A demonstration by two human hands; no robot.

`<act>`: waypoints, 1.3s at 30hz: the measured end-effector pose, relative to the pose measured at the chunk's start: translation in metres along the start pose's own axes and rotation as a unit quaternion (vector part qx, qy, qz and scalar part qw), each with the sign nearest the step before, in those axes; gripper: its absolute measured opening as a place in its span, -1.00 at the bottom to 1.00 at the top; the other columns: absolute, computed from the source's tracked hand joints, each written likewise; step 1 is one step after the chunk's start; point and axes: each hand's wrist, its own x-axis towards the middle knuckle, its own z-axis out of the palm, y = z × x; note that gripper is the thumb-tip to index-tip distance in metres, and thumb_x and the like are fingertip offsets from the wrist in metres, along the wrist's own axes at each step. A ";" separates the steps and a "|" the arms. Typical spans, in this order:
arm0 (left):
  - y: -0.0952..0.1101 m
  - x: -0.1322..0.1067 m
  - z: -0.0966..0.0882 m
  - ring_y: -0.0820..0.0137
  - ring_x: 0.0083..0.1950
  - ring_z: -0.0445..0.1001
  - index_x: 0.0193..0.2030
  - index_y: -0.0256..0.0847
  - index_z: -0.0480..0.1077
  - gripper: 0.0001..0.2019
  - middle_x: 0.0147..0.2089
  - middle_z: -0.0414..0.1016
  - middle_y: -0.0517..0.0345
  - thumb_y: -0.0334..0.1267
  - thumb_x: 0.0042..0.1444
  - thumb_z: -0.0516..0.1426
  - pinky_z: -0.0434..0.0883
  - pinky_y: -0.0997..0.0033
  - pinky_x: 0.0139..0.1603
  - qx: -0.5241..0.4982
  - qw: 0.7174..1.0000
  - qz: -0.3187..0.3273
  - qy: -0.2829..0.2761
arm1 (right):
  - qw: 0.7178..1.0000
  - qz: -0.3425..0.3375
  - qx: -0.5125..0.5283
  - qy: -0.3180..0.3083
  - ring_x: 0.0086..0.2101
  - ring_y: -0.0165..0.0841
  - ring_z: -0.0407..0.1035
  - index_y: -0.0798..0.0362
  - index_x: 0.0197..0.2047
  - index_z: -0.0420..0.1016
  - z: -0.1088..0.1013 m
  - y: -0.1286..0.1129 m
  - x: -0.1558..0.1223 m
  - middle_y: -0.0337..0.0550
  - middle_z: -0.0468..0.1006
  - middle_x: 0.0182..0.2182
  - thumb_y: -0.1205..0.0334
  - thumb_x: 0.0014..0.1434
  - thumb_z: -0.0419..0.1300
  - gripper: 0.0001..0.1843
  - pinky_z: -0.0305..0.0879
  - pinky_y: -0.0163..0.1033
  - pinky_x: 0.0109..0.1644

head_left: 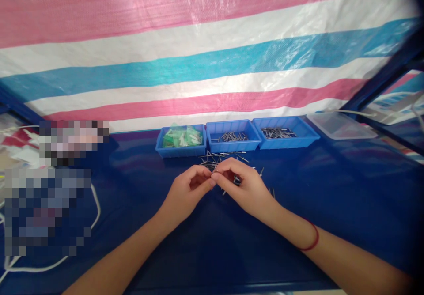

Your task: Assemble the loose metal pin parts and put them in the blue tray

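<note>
My left hand [183, 193] and my right hand [247, 187] meet above the middle of the blue tabletop. Both are closed, with thumbs and forefingers pinched together at the tips. Something tiny may sit between the fingertips, but it is too small to name. Behind and beneath the hands lie several loose blind rivets [243, 153], thin metal pins partly hidden by the fingers. A red band [317, 237] circles my right wrist.
Three blue bins stand in a row behind: the left bin [181, 153] holds green-and-clear packets, the middle bin [236, 146] and right bin [289, 142] hold metal pins. A translucent lid [342, 126] lies at right; a white cable [96, 198] curves at left. A striped sheet [198, 72] hangs behind.
</note>
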 end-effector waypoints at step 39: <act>0.006 -0.003 -0.004 0.41 -0.35 0.43 -0.17 -0.16 0.43 -0.82 -0.34 0.49 0.17 -0.20 0.21 0.04 0.35 0.46 -0.31 0.295 0.951 0.088 -0.031 | 0.781 0.113 -0.555 0.262 -0.48 -0.25 0.20 0.16 -0.41 0.54 -0.176 0.081 0.037 0.06 0.37 -0.53 0.09 0.17 0.05 -0.64 0.04 -0.14 -0.38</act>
